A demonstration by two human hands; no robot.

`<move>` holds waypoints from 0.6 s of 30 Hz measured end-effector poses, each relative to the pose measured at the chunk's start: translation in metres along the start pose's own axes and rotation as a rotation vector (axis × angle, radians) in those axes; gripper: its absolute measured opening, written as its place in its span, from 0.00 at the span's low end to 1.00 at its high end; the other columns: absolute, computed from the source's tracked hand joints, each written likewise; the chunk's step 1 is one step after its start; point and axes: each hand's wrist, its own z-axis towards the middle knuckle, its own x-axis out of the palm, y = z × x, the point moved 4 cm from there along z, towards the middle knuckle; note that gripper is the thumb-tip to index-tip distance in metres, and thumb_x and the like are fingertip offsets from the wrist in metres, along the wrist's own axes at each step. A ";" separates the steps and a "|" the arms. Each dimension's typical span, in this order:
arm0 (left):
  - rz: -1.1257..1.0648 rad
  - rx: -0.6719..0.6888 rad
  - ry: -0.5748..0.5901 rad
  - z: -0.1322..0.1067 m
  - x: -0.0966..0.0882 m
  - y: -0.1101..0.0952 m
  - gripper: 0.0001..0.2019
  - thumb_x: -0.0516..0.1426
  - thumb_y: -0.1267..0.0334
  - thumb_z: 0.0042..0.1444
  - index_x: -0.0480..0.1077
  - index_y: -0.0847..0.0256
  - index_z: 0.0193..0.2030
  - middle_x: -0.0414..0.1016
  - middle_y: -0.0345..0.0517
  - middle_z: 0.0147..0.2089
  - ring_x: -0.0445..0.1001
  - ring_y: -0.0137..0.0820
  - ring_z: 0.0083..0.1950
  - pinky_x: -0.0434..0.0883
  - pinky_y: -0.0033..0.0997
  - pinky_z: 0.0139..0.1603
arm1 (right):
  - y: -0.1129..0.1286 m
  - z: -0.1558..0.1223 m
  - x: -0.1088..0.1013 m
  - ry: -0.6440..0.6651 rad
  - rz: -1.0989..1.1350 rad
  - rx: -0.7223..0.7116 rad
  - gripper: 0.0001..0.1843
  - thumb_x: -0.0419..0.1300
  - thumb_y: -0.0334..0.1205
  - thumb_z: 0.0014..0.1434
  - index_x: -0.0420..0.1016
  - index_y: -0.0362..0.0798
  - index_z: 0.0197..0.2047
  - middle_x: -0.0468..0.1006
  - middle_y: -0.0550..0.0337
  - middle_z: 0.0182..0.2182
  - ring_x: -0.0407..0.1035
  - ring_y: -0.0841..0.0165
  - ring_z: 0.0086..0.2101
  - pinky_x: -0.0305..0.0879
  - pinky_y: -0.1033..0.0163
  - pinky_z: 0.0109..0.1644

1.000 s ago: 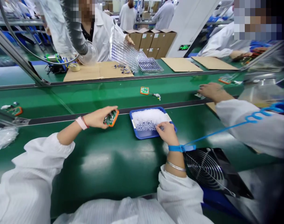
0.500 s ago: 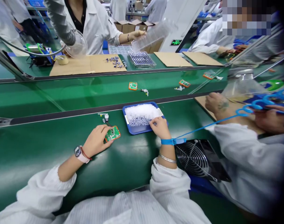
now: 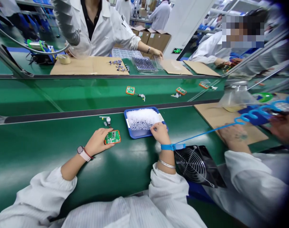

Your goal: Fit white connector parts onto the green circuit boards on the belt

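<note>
My left hand (image 3: 98,141) grips the left side of a green circuit board (image 3: 113,137) with an orange rim, close above the green bench. Just behind the board lies a small white connector piece (image 3: 108,121) with a yellow-tipped part beside it. My right hand (image 3: 160,132) is over the front right corner of a blue tray (image 3: 141,136), its fingertips pinched together. Whatever is between those fingertips, if anything, is hidden. Small white translucent plastic pieces (image 3: 142,117) are heaped at the back of the tray and spread thinner toward its front. A blue wrist strap (image 3: 172,147) circles my right wrist.
A black fan with a wire guard (image 3: 193,164) stands right of my right forearm. The strap's blue coiled cord (image 3: 250,115) runs rightward, near a co-worker's hand (image 3: 236,136). Beyond the dark rail, more boards (image 3: 130,90) lie on the green belt. Opposite, a co-worker's hand (image 3: 156,53) reaches sideways.
The view has shifted slightly. My left hand still holds the board and my right hand stays at the tray. The co-worker opposite has lowered a clear plastic tray; the right neighbour's hand has come nearer.
</note>
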 end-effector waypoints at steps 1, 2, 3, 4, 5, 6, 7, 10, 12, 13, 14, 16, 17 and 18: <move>-0.004 0.019 0.017 -0.001 0.000 0.001 0.31 0.59 0.49 0.52 0.58 0.60 0.60 0.68 0.54 0.56 0.66 0.45 0.55 0.63 0.45 0.54 | 0.000 0.000 0.000 0.010 -0.005 0.005 0.09 0.55 0.38 0.54 0.73 0.47 0.26 0.72 0.53 0.37 0.61 0.61 0.39 0.56 0.57 0.42; -0.008 0.036 0.032 -0.002 0.000 0.003 0.31 0.59 0.49 0.52 0.58 0.60 0.60 0.68 0.54 0.56 0.65 0.45 0.55 0.63 0.45 0.54 | 0.000 0.000 0.000 0.016 -0.008 0.009 0.09 0.55 0.38 0.54 0.73 0.47 0.26 0.72 0.53 0.37 0.61 0.61 0.39 0.55 0.58 0.41; -0.013 0.049 0.041 -0.002 0.000 0.004 0.31 0.59 0.49 0.52 0.58 0.59 0.60 0.67 0.54 0.57 0.65 0.44 0.55 0.62 0.45 0.55 | 0.000 0.000 0.000 0.019 -0.006 0.008 0.08 0.55 0.38 0.54 0.73 0.47 0.26 0.72 0.53 0.37 0.61 0.61 0.39 0.55 0.58 0.41; -0.018 0.057 0.047 -0.002 0.000 0.005 0.30 0.59 0.49 0.52 0.58 0.59 0.59 0.67 0.53 0.57 0.65 0.44 0.56 0.62 0.45 0.55 | 0.001 0.000 0.000 0.016 -0.003 0.003 0.08 0.56 0.38 0.53 0.73 0.47 0.25 0.72 0.53 0.37 0.61 0.61 0.39 0.55 0.58 0.41; -0.023 0.061 0.048 -0.003 0.000 0.006 0.30 0.59 0.50 0.52 0.58 0.59 0.59 0.67 0.53 0.57 0.65 0.44 0.56 0.62 0.45 0.55 | 0.001 0.000 0.000 0.012 0.000 -0.004 0.08 0.56 0.37 0.53 0.73 0.47 0.25 0.72 0.53 0.36 0.61 0.61 0.39 0.55 0.58 0.40; -0.028 0.064 0.048 -0.003 0.000 0.006 0.30 0.59 0.50 0.52 0.58 0.59 0.59 0.67 0.53 0.57 0.64 0.44 0.56 0.62 0.45 0.55 | 0.001 0.000 0.000 0.006 0.002 -0.012 0.08 0.56 0.37 0.53 0.73 0.47 0.24 0.73 0.53 0.36 0.61 0.61 0.38 0.55 0.58 0.40; -0.032 0.066 0.047 -0.003 0.000 0.006 0.30 0.59 0.50 0.52 0.58 0.58 0.59 0.67 0.53 0.57 0.64 0.45 0.56 0.62 0.45 0.55 | 0.002 0.000 0.000 0.000 0.000 -0.017 0.08 0.56 0.37 0.53 0.73 0.47 0.24 0.73 0.53 0.35 0.61 0.61 0.38 0.55 0.58 0.40; -0.038 0.048 0.026 -0.003 0.001 0.004 0.30 0.59 0.50 0.52 0.59 0.58 0.59 0.67 0.54 0.56 0.64 0.45 0.56 0.62 0.46 0.54 | 0.003 -0.001 -0.001 -0.001 -0.021 -0.015 0.09 0.55 0.36 0.53 0.73 0.47 0.24 0.73 0.53 0.35 0.61 0.62 0.37 0.55 0.58 0.41; -0.034 0.020 -0.002 -0.003 0.002 0.003 0.30 0.59 0.49 0.51 0.59 0.58 0.59 0.67 0.54 0.56 0.65 0.46 0.56 0.63 0.46 0.54 | 0.005 -0.001 -0.001 0.009 -0.034 -0.014 0.09 0.55 0.36 0.54 0.73 0.47 0.25 0.73 0.53 0.35 0.62 0.62 0.38 0.54 0.58 0.41; -0.033 0.008 -0.015 -0.003 0.002 0.003 0.30 0.59 0.49 0.51 0.59 0.57 0.59 0.67 0.54 0.56 0.65 0.46 0.55 0.63 0.46 0.53 | 0.006 -0.001 -0.002 0.015 -0.039 -0.013 0.09 0.54 0.35 0.54 0.73 0.46 0.25 0.73 0.53 0.35 0.62 0.62 0.38 0.54 0.58 0.41; -0.034 0.000 -0.027 -0.003 0.003 0.004 0.30 0.59 0.49 0.51 0.59 0.57 0.59 0.68 0.53 0.55 0.65 0.46 0.55 0.63 0.46 0.53 | 0.007 0.000 -0.002 0.021 -0.043 -0.011 0.09 0.54 0.35 0.54 0.73 0.46 0.25 0.73 0.53 0.35 0.62 0.62 0.38 0.54 0.58 0.41; -0.043 -0.005 -0.044 -0.003 0.004 0.004 0.30 0.59 0.50 0.51 0.59 0.55 0.59 0.68 0.52 0.55 0.65 0.46 0.56 0.63 0.47 0.54 | 0.008 0.000 -0.003 0.029 -0.051 0.001 0.09 0.54 0.34 0.54 0.72 0.46 0.25 0.72 0.53 0.35 0.62 0.61 0.39 0.54 0.58 0.41; -0.052 -0.002 -0.048 -0.003 0.005 0.005 0.29 0.60 0.50 0.51 0.59 0.55 0.59 0.68 0.52 0.55 0.65 0.46 0.56 0.63 0.47 0.54 | 0.009 0.000 -0.004 0.034 -0.058 0.006 0.09 0.54 0.34 0.54 0.72 0.46 0.25 0.72 0.52 0.35 0.62 0.61 0.39 0.54 0.58 0.41; -0.061 0.004 -0.050 -0.003 0.005 0.005 0.29 0.60 0.50 0.51 0.59 0.55 0.59 0.68 0.52 0.55 0.65 0.46 0.56 0.63 0.47 0.54 | 0.009 0.000 -0.004 0.041 -0.066 0.011 0.09 0.54 0.34 0.54 0.72 0.46 0.25 0.72 0.52 0.35 0.61 0.61 0.39 0.54 0.58 0.41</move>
